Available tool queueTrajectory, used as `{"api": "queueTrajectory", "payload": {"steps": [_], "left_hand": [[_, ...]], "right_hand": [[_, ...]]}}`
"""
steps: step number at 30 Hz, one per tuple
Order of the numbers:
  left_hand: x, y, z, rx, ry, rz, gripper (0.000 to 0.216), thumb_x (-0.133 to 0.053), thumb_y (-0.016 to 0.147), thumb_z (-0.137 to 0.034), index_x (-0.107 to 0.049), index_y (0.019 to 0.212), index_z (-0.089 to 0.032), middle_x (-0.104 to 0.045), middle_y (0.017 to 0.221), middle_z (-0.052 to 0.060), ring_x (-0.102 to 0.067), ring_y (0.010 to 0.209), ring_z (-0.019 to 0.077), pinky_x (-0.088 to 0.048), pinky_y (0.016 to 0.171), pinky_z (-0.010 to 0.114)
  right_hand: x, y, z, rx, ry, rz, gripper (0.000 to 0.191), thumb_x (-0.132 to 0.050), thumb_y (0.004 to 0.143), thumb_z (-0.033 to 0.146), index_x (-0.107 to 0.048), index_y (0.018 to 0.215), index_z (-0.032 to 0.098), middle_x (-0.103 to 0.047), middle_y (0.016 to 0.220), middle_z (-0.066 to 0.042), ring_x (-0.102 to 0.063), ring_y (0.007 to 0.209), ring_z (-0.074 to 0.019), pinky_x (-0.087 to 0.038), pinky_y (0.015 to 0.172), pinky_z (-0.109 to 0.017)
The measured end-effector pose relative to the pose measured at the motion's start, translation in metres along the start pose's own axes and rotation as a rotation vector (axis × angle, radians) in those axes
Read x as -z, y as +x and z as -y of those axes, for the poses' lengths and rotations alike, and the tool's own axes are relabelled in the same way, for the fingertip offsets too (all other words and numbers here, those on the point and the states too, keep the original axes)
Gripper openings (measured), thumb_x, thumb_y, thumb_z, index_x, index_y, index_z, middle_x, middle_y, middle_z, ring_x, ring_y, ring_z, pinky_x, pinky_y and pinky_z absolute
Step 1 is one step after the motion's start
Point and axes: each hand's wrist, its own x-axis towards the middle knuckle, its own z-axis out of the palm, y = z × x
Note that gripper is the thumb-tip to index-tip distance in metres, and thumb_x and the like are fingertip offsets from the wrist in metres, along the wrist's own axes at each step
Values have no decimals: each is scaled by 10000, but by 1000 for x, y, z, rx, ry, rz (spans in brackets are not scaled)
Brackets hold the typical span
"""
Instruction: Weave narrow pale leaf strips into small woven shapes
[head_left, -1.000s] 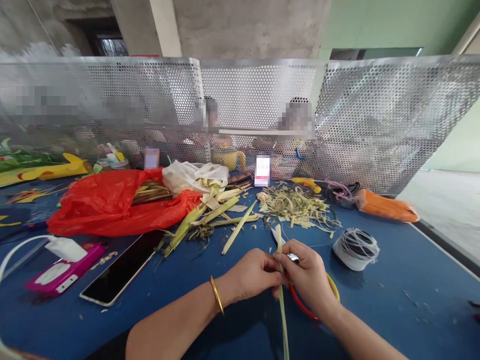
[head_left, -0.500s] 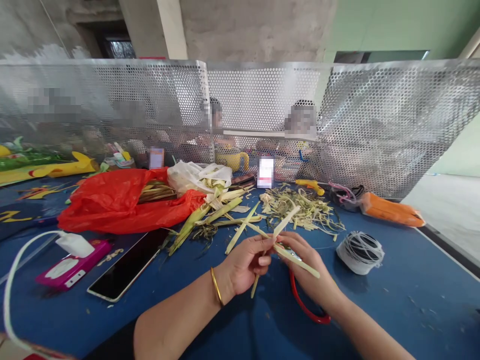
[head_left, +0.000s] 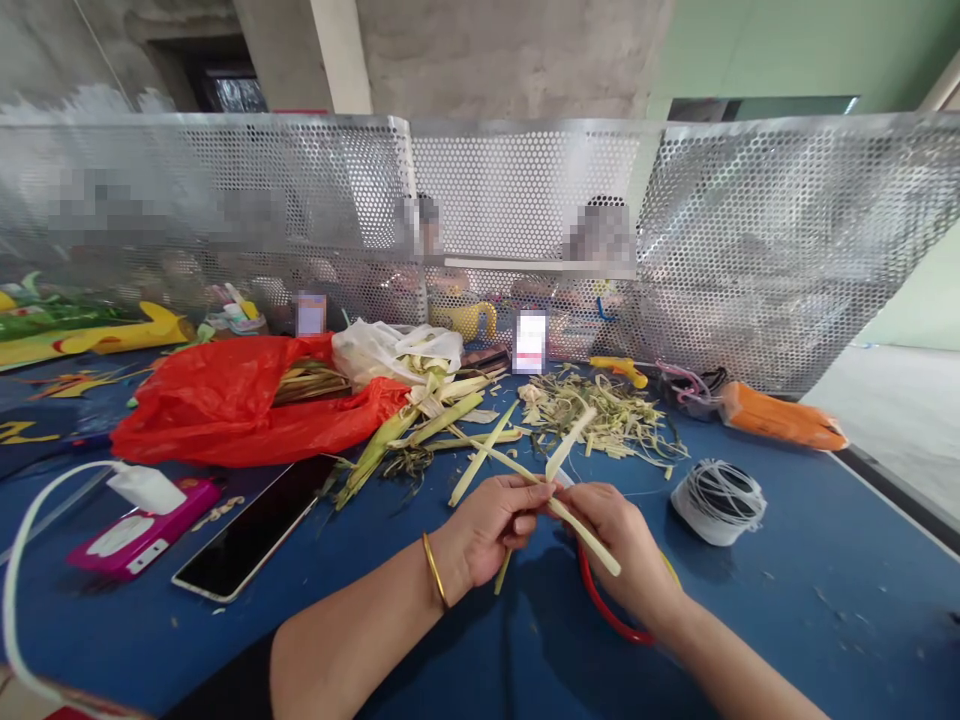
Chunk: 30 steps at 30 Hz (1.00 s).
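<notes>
My left hand (head_left: 491,530) and my right hand (head_left: 619,545) meet over the blue table (head_left: 787,610), both pinched on two crossed pale green leaf strips (head_left: 559,470). One strip runs from upper left down to lower right past my right hand; the other points up to the right. A gold bangle (head_left: 433,570) sits on my left wrist. Red-handled scissors (head_left: 600,605) lie under my right hand, mostly hidden by it.
A red plastic bag (head_left: 225,405) with leaves, a white bag (head_left: 382,350), loose stalks (head_left: 420,430) and a heap of trimmings (head_left: 600,415) lie ahead. A phone (head_left: 251,540), a pink device (head_left: 135,535) with white cable, a thread spool (head_left: 718,498) and an orange packet (head_left: 780,420) stand around. A perforated metal screen (head_left: 750,250) closes the back.
One second ago both hands held a single strip upright. It now shows as two crossed strips, tilted diagonally, and my hands have shifted slightly back from the table edge.
</notes>
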Motion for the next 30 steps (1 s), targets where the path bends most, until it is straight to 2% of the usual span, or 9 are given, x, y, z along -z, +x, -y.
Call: {"api": "queueTrajectory", "payload": {"steps": [3,6,9,13,16,20,24,30], "left_hand": [[-2,3,3,-44,95,-91,281,-781,637,-310,-657,762,-90,-567,581,-7,-278,371,-9,-81,371,172],[1,4,3,-49,149,-89,306,-775,638,-338,-661,766,-86,-600,604,11,-310,370,-1,-92,365,178],[5,3,-1,-12,136,-17,339,-724,693,-404,-678,816,-92,-615,645,23,-401,404,22,-136,367,177],[6,0,-7,-22,177,-16,406,-615,767,-472,-701,878,-92,-667,749,75,-461,433,39,-194,381,181],[3,-2,-4,-49,326,3,415,-644,739,-476,-711,901,-100,-690,803,90,-467,424,40,-186,377,189],[-2,-4,5,-91,530,17,362,-683,700,-447,-717,845,-118,-695,784,60,-468,399,36,-194,375,195],[-3,-4,7,-119,606,4,293,-663,708,-397,-710,761,-113,-682,688,45,-482,391,51,-219,370,194],[-1,-2,3,-63,597,-29,255,-654,694,-350,-703,763,-110,-699,682,59,-499,394,60,-235,368,186]], "right_hand": [[-2,-2,2,69,-145,10,302,-359,937,229,-568,720,209,-629,689,-34,-572,691,-174,-386,768,-312],[-2,-1,-1,70,-167,45,296,-361,931,198,-613,776,216,-663,737,-34,-614,759,-184,-383,843,-337],[3,3,-10,-14,-19,67,276,-406,931,266,-658,822,235,-677,765,-22,-623,763,-187,-406,802,-318],[12,10,-19,-227,360,-65,265,-540,857,422,-702,892,215,-691,912,-50,-605,881,-217,-417,789,-309],[14,9,-16,-431,691,-51,349,-615,790,518,-685,778,176,-642,730,-26,-562,711,-167,-412,672,-274],[4,4,-9,-595,943,-16,391,-725,688,519,-574,608,168,-471,513,40,-386,477,-87,-292,481,-236],[-3,3,-10,-608,971,-148,404,-768,646,458,-512,523,171,-430,476,50,-340,454,-70,-258,463,-229],[6,8,-16,-615,1031,-273,334,-780,628,428,-582,581,163,-475,505,36,-387,490,-87,-302,498,-234]]}}
